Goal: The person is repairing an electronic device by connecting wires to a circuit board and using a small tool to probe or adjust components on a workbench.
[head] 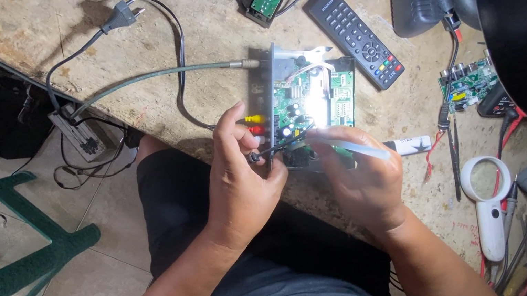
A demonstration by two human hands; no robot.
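Board: open set-top box (302, 104) at the workbench (202, 18) edge, long axis running away from the person.
Left hand (240, 179): pinches a black wire (277, 144) at the box's near-left corner.
Right hand (362, 178): closed around a translucent stick (357, 148), tip toward the board; equally near.

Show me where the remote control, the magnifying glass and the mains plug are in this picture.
remote control (354, 37): head view, on the middle of its keypad.
magnifying glass (485, 179): head view, on its round lens.
mains plug (120, 15): head view, on its grey body, behind the two pins.
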